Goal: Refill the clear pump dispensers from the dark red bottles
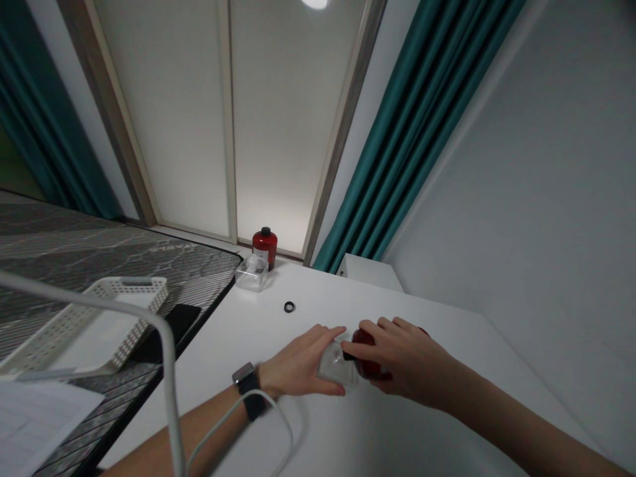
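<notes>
My left hand (303, 364), with a dark watch on its wrist, is closed around a clear plastic container (334, 366) above the white table (238, 344). From the right, my right hand (402, 361) grips a dark red bottle (366, 354) lying tilted on its side. The bottle's black neck (348, 356) points left, at the container's edge; whether they touch, I cannot tell. Farther back lies a small black ring (289, 307). Part of the bottle is hidden behind my right fingers.
At the table's far left corner stand another red bottle (265, 245) with a black cap and a clear box (252, 273). A white basket (134, 285), a black flat object (173, 324) and paper (44, 417) lie on the left surface. A white cable (169, 358) crosses the foreground.
</notes>
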A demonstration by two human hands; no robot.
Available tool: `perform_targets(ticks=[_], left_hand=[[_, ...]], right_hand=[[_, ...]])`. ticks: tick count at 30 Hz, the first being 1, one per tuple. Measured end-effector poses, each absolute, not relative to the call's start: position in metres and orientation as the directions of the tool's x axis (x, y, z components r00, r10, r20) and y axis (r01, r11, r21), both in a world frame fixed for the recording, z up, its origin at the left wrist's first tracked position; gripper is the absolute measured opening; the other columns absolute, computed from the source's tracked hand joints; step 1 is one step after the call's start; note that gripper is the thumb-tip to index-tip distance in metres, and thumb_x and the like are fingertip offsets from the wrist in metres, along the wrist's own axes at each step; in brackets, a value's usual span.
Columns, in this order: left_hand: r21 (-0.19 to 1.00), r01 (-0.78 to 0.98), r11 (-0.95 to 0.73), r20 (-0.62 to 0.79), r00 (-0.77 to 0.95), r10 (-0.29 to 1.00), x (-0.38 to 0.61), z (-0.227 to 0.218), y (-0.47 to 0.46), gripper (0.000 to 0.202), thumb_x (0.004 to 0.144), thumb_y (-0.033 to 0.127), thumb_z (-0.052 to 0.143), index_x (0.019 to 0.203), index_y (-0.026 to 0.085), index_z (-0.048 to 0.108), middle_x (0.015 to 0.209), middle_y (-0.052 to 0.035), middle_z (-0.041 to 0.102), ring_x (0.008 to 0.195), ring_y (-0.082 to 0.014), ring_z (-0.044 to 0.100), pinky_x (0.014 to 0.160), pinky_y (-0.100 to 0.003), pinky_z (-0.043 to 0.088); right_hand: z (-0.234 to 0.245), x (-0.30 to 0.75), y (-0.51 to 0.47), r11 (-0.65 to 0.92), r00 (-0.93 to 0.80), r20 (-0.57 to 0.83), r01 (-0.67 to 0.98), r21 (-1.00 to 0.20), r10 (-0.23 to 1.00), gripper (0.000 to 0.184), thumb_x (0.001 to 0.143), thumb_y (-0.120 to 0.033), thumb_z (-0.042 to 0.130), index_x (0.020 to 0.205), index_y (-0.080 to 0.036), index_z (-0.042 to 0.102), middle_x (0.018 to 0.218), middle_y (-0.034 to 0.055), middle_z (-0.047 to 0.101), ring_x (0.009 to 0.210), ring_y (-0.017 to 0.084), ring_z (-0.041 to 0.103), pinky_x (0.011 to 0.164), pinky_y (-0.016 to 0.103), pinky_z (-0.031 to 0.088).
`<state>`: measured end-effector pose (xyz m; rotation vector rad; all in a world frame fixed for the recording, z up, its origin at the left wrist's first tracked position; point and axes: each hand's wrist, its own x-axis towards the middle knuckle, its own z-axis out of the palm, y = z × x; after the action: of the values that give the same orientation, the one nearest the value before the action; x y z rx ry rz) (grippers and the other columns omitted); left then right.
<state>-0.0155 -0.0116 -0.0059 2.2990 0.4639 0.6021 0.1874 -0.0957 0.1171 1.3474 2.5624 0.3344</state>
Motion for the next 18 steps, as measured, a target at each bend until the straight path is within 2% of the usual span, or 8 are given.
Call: perform_targets(ticks=[6, 18], left_hand=[[0.706, 0.172, -0.687, 0.267, 0.833, 0.484, -0.0158, -0.0039, -0.0117, 0.1, 0.068, 0.043, 0.088, 0.149, 0.021, 0.033, 0.131, -0.0148, 0.057, 0.12, -0.0339, 0.054, 0.102, -0.049, 0.047], [0.707, 0.175, -0.686, 0.259, 0.838, 0.481, -0.0161, -0.0032, -0.0118, 0.1, 0.069, 0.043, 0.087, 0.15, 0.022, 0.032, 0.132, -0.0151, 0.056, 0.12, -0.0343, 0.054, 0.101, -0.05, 0.047]], right_hand=[[0.1182, 0.1867, -0.0969, 0.551, -0.546, -0.112, 0.776, 0.306, 0.83, 0.059, 0.074, -0.026, 0.076, 0.127, -0.035, 0.052, 0.109, 0.0062, 0.064, 0.083, 0.025, 0.061, 0.065, 0.032, 0.038], [0.1146, 0.1885, -0.0943, 0.554, -0.568, -0.073, 0.754, 0.353, 0.82, 0.054, 0.075, -0.03, 0.076, 0.123, -0.036, 0.054, 0.106, 0.0035, 0.065, 0.08, 0.024, 0.062, 0.064, 0.032, 0.038]])
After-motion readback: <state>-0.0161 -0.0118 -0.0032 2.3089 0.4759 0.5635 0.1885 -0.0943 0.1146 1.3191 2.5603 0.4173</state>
